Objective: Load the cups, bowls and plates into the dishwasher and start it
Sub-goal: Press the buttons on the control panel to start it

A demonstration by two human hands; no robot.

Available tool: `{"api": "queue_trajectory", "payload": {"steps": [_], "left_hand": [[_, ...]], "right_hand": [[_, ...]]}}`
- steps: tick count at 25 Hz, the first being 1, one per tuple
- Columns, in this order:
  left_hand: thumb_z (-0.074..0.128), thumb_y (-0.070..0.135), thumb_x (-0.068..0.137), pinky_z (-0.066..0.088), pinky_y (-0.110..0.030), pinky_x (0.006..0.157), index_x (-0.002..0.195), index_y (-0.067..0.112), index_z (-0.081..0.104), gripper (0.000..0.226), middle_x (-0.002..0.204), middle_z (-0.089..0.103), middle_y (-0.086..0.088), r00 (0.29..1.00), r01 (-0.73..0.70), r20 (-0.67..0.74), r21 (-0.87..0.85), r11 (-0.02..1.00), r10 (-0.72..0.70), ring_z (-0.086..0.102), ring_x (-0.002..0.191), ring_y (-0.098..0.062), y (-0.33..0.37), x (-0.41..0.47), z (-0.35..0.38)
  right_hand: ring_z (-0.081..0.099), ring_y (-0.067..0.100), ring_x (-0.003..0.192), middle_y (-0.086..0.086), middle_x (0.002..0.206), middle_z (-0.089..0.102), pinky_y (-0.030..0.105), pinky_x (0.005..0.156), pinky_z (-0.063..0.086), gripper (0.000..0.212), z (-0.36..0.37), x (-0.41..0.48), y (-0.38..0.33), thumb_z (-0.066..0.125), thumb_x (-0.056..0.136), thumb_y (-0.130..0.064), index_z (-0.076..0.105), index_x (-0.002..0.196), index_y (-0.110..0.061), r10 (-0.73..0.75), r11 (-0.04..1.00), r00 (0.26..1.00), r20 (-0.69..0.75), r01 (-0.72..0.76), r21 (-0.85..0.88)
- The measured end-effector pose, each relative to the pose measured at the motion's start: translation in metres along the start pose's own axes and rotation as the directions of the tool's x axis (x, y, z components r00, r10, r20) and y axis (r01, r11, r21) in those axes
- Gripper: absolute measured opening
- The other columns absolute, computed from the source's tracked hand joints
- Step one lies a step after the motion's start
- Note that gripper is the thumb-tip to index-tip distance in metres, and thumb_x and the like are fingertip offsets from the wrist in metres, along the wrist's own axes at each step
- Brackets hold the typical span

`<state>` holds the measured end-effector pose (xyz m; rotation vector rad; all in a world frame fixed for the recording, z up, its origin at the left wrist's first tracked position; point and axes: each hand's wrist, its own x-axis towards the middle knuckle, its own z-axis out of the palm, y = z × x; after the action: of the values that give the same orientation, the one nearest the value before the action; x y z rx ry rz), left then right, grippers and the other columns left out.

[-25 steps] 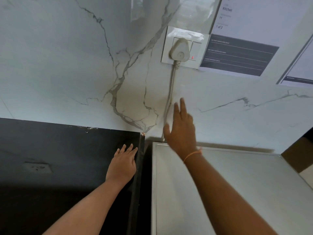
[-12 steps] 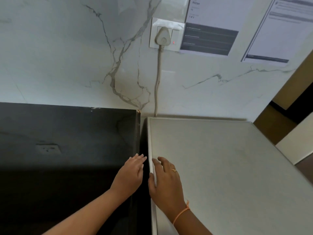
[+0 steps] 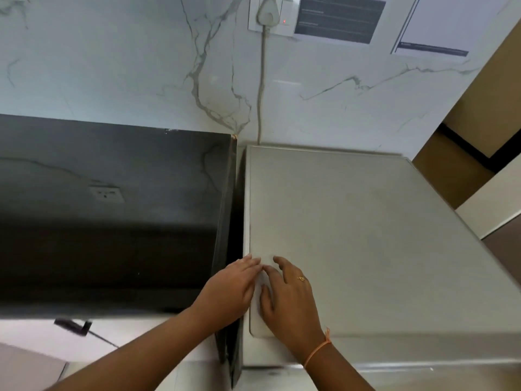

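Head view, looking down at the top of a grey freestanding appliance, presumably the dishwasher (image 3: 366, 235), which stands against a marble-veined wall (image 3: 112, 66) with its left side just beside a black counter (image 3: 112, 207). A narrow dark gap separates the two.

Both hands lie flat near the front-left corner of the appliance top. The left hand (image 3: 229, 286) bridges the gap, its palm over the counter's edge and its fingertips reaching the lid. The right hand (image 3: 287, 294), which wears a ring and an orange wrist thread, rests wholly on the lid. Each hand is spread open and grips nothing; the fingertips of the two nearly meet.

The posture reads as a bracing or steadying one, adopted before stooping to the door below (the door and control panel lie beneath the frame's lower edge and cannot be seen). The weight appears to fall on the palms, which suits a lean forward.

A grey plug (image 3: 269, 11) sits in a wall socket (image 3: 283, 22) directly above the appliance, and its cable (image 3: 262, 88) drops behind the rear edge; a small red indicator beside the plug suggests the supply is switched on. Printed notices (image 3: 341, 19) are fixed to the wall at the right.

No cups, bowls or plates appear in this view, so their location cannot be told; loading is judged not yet begun, with opening the door the likely next step.
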<state>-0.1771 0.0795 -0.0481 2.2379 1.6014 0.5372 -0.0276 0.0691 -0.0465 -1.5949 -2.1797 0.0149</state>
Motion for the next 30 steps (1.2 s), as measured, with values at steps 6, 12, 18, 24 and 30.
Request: {"api": "queue_trajectory", "payload": {"steps": [6,12,18,24,30], "left_hand": [[0.006,0.048,0.081,-0.005,-0.017,0.110,0.144,0.018,0.027,0.073,0.154,0.022,0.001,0.998,0.060,0.006,-0.012,0.998,-0.060,0.005,0.139,-0.004,0.044,-0.056,0.030],[0.014,0.048,0.088,0.009,-0.022,0.113,0.140,0.014,0.034,0.066,0.149,0.033,-0.002,0.992,0.086,-0.091,-0.017,0.996,-0.087,0.016,0.136,-0.004,0.068,-0.100,0.048],[0.033,0.025,0.098,0.011,-0.025,0.113,0.143,0.010,0.030,0.047,0.151,0.029,-0.006,0.981,0.136,-0.147,0.035,0.990,-0.129,0.020,0.142,-0.017,0.076,-0.114,0.059],[0.042,0.016,0.097,0.019,-0.028,0.112,0.138,0.007,0.038,0.042,0.146,0.037,-0.009,0.968,0.128,-0.225,0.048,0.991,-0.114,0.030,0.139,-0.023,0.077,-0.112,0.063],[0.025,0.042,0.098,0.037,-0.045,0.103,0.128,0.002,0.052,0.057,0.130,0.056,-0.016,0.912,0.147,-0.392,0.030,0.989,-0.124,0.050,0.124,-0.032,0.082,-0.114,0.080]], "right_hand": [[0.061,0.021,0.105,0.006,0.120,0.062,0.033,0.092,0.048,0.036,-0.030,-0.098,0.036,0.040,0.087,-0.033,0.062,0.112,-0.018,-0.154,0.988,0.988,0.035,0.153,0.022],[0.048,0.028,0.127,0.009,0.138,0.050,0.044,0.104,0.031,0.053,-0.035,-0.139,0.060,0.048,0.085,-0.034,0.046,0.135,-0.015,-0.292,0.946,0.945,0.148,0.308,-0.098],[0.038,0.034,0.133,0.013,0.145,0.039,0.048,0.107,0.019,0.079,-0.033,-0.141,0.060,0.075,0.071,-0.025,0.038,0.140,-0.012,-0.300,0.944,0.933,0.200,0.321,-0.080],[0.040,0.033,0.132,0.012,0.143,0.043,0.051,0.108,0.026,0.076,-0.017,-0.146,0.056,0.064,0.074,-0.042,0.034,0.138,-0.016,-0.267,0.954,0.963,0.050,0.271,-0.131],[0.034,0.030,0.132,0.014,0.139,0.048,0.046,0.112,0.018,0.064,0.008,-0.145,0.053,0.045,0.084,-0.057,0.039,0.133,-0.017,-0.208,0.973,0.973,-0.102,0.195,-0.127]]}}
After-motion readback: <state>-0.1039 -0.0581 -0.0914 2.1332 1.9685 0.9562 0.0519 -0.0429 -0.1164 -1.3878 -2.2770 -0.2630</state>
